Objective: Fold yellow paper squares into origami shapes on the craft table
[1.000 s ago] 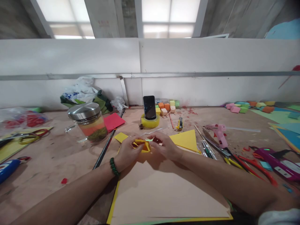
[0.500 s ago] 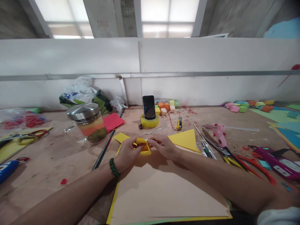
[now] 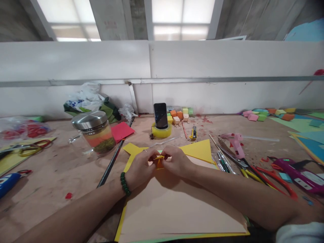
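Note:
A small folded yellow paper piece (image 3: 159, 164) is pinched between both hands, with much of it hidden by the fingers. My left hand (image 3: 141, 167), below which a green bead bracelet circles the wrist, is closed on its left side. On the opposite side my right hand (image 3: 177, 162) grips it with thumb and fingers. Both hands are above the far part of a stack of pale paper sheets (image 3: 182, 206). Yellow paper (image 3: 198, 151) sticks out behind the right hand, and another yellow strip (image 3: 131, 147) lies past the left.
A lidded glass cup (image 3: 95, 131) stands left, near red paper (image 3: 123, 131). A phone (image 3: 161, 115) leans on a tape roll (image 3: 162, 131), before small paper cubes (image 3: 177, 115). To the right lie a pink glue gun (image 3: 236, 145), orange-handled scissors (image 3: 275, 179) and a purple device (image 3: 300, 175).
Both hands have drawn closer together around the yellow paper piece. Its open, box-like shape now looks flatter and is more covered by the fingers.

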Motion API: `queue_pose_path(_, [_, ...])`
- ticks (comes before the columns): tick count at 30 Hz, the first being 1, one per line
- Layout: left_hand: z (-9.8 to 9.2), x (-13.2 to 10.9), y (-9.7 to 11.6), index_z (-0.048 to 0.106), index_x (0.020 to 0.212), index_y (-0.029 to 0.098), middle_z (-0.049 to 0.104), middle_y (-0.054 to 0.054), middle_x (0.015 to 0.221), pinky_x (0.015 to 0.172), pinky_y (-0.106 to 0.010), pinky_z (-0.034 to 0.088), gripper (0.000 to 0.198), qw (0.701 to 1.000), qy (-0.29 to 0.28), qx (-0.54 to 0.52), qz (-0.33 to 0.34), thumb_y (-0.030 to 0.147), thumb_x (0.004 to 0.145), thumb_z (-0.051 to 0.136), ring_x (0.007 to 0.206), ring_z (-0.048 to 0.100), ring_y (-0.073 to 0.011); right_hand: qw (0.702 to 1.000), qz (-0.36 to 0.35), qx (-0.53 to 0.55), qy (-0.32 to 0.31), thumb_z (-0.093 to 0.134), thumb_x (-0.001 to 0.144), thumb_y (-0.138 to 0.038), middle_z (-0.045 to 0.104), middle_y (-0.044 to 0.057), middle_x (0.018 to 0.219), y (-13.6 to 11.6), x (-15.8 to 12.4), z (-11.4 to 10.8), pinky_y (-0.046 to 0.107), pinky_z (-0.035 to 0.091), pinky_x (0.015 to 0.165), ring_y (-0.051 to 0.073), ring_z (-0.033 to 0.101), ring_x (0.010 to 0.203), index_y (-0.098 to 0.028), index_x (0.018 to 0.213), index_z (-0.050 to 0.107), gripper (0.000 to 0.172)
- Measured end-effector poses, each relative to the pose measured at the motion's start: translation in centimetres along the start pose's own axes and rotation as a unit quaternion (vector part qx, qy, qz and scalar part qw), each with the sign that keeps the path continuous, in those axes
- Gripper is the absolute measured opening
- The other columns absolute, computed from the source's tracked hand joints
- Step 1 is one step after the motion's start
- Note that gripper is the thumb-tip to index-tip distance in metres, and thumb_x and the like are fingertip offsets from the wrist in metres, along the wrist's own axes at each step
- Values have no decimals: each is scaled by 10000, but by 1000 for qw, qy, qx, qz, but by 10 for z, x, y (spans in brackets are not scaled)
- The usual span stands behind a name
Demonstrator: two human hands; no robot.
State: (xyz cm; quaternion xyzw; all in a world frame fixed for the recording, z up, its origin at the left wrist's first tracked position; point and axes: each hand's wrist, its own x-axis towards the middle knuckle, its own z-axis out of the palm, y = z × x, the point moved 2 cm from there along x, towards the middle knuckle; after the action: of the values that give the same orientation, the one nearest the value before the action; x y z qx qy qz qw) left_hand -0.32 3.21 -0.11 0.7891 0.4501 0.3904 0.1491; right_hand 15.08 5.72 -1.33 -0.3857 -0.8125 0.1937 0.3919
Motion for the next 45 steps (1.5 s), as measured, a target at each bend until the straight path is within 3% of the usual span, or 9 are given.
queue_pose_path(4, [-3,2,0,679,904,194,704,-20,819,627,-244,480,317,994,8,-98,-56,121,648,506,716,607,-156,1000,9,1,9,611,658,-73,535,-36,595,3,2,-1,216,320,533,104,454,565,-168,582,536,143])
queue_pose_path(9, [-7,7,-11,712,739,149,704,-69,728,559,-248,496,286,966,-22,-197,-167,298,761,469,678,637,-181,999,33,12,14,616,659,-77,483,-57,540,4,4,-1,205,288,503,87,422,527,-167,538,509,185])
queue_pose_path(12, [-5,7,-11,727,703,153,712,-61,696,552,-245,494,254,970,-37,-182,-157,346,739,566,655,637,-182,999,30,14,13,645,672,-99,540,-38,573,5,3,-2,206,316,518,96,464,549,-162,571,567,142])
queue_pose_path(17, [0,3,-6,757,825,162,741,-45,741,577,-250,519,235,974,-50,-169,-142,291,683,623,664,660,-188,1000,4,-22,5,718,657,-168,581,-13,613,4,3,-1,225,322,541,110,478,572,-158,591,589,145])
queue_pose_path(20, [-1,4,-5,752,785,168,739,-26,736,589,-240,511,258,976,-50,-147,-155,191,619,555,674,658,-182,999,30,-39,-2,690,641,-131,528,-32,568,4,4,-1,222,273,511,99,439,537,-162,545,540,181])
queue_pose_path(24, [-4,7,-6,706,647,165,685,-10,624,549,-216,469,250,964,-101,-161,-185,162,594,462,622,615,-159,997,79,-9,-23,629,649,-95,487,-48,523,4,5,0,218,238,487,93,424,513,-164,527,519,178])
queue_pose_path(31, [-1,10,-13,690,647,154,675,-8,641,560,-226,457,185,961,-109,-144,-208,164,565,524,630,594,-160,992,114,-18,-54,650,649,-134,518,-39,527,-1,5,0,222,250,489,98,440,520,-156,533,575,141])
queue_pose_path(38, [0,9,-10,697,639,131,630,-3,588,494,-208,398,167,954,-137,-137,-228,217,577,568,560,537,-135,994,81,-66,-41,665,656,-168,616,-15,607,-12,1,-1,220,271,514,108,494,548,-169,620,651,38])
queue_pose_path(45, [-1,8,-7,675,577,131,569,9,520,439,-195,327,204,951,-156,-132,-230,192,558,481,481,460,-103,996,43,-79,-22,661,664,-164,634,-4,628,-12,0,1,222,289,516,113,502,553,-178,615,648,53])
